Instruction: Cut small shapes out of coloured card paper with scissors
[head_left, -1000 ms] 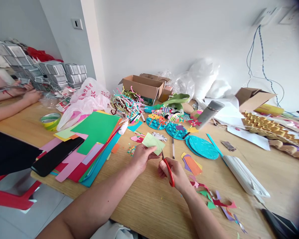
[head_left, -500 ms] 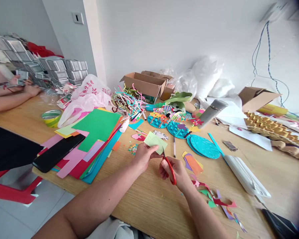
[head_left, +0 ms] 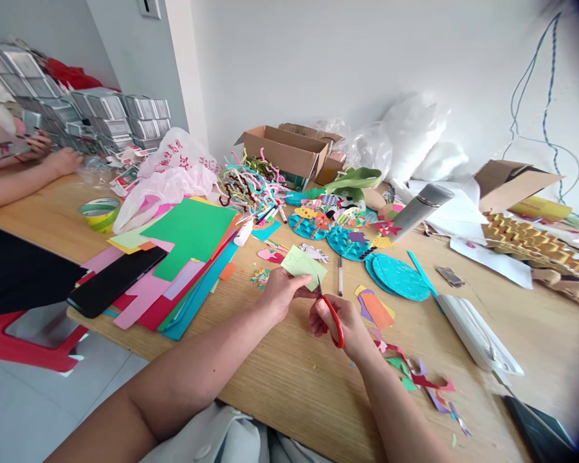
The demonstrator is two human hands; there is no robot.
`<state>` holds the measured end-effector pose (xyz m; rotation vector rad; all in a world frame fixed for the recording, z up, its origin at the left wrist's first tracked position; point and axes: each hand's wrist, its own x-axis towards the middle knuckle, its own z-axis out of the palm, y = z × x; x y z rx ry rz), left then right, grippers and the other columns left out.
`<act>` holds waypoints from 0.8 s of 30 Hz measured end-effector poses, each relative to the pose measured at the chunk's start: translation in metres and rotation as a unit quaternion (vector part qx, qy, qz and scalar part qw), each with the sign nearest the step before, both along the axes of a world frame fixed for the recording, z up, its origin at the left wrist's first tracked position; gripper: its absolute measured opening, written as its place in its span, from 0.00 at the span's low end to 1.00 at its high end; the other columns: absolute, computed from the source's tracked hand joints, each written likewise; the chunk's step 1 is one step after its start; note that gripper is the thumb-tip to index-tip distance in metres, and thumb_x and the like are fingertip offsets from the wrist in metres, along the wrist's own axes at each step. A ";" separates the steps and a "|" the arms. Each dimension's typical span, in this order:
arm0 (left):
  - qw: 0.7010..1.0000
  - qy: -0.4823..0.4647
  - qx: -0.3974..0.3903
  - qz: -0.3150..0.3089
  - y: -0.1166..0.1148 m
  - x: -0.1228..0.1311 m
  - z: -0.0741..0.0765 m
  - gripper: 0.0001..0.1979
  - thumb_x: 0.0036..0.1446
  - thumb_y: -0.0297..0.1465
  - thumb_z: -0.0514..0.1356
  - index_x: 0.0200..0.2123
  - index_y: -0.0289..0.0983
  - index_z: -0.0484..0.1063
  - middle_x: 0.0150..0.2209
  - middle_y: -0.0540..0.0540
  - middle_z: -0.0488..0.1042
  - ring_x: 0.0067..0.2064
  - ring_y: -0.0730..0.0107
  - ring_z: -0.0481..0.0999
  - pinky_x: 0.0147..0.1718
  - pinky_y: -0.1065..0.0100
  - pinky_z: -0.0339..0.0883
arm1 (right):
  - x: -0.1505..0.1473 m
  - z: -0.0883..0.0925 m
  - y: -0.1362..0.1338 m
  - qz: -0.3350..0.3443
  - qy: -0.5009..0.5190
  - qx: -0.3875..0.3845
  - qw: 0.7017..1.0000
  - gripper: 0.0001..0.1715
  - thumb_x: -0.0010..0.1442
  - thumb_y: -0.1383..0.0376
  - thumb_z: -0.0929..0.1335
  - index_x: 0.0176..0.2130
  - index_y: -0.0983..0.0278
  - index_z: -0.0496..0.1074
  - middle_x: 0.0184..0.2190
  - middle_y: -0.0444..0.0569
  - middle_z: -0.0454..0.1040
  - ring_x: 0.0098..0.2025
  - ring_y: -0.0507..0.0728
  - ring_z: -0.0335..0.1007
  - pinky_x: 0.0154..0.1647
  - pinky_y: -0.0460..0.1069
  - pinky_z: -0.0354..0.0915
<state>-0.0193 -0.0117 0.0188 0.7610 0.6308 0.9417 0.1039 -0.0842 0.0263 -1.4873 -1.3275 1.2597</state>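
My left hand (head_left: 284, 292) pinches the lower edge of a light green paper (head_left: 302, 265) with faint drawn lines. Red-handled scissors (head_left: 336, 325) are gripped in my right hand (head_left: 340, 321), and their blades meet the paper's lower right side. Just beyond lie a white cut-out (head_left: 314, 252) and a pen (head_left: 340, 275). To the right are orange and purple paper pieces (head_left: 379, 310) and blue discs (head_left: 399, 276). Small confetti bits (head_left: 260, 277) lie left of the paper.
Stacked coloured sheets (head_left: 193, 231) and a black phone (head_left: 118, 281) lie left. Pipe cleaners (head_left: 251, 183), a cardboard box (head_left: 284, 151) and a grey bottle (head_left: 422, 206) stand behind. A white power strip (head_left: 480, 334) and paper scraps (head_left: 422, 379) are right. Another person's hands (head_left: 53, 157) are far left.
The view has tilted down slightly, so most things sit higher in the picture. My hands still hold the paper and scissors. The other person's hands at far left have moved a little.
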 end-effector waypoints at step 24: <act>1.000 -0.001 0.006 -0.005 0.001 0.001 -0.006 0.13 0.40 0.33 0.66 0.31 0.32 0.74 0.30 0.43 0.76 0.28 0.68 0.75 0.32 0.64 0.71 | 0.001 0.004 -0.001 -0.011 -0.024 -0.028 0.999 0.28 0.49 0.42 0.68 0.23 0.65 0.66 0.16 0.45 0.70 0.17 0.51 0.66 0.17 0.45 0.62</act>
